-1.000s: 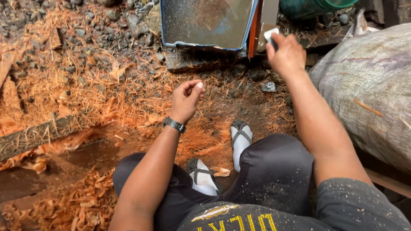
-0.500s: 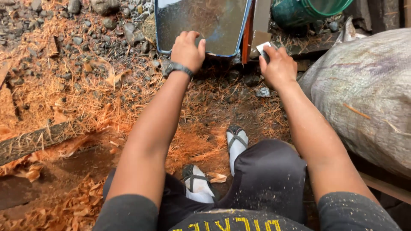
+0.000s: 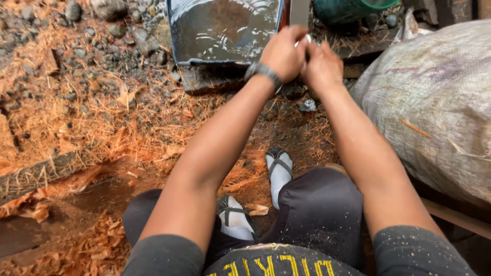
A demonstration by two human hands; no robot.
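While both hands meet beside the water-filled metal tray (image 3: pixel 225 30), the left hand (image 3: pixel 283 53) and right hand (image 3: pixel 321 66) close around a small pale object (image 3: pixel 307 39), mostly hidden; a firm, steady two-handed grip seems wise.

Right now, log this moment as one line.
left hand: closed on small pale object | right hand: gripping same | beyond: metal tray | right: woven sack

- Your left hand (image 3: pixel 284 53) and right hand (image 3: pixel 321 65) meet, fingers curled round a small pale object (image 3: pixel 306 39), mostly hidden.
- Just beyond them stands a metal basin (image 3: pixel 225 30) of water.
- A woven sack (image 3: pixel 434 102) lies to your right.
- Orange wood shavings (image 3: pixel 102 133) cover the ground.
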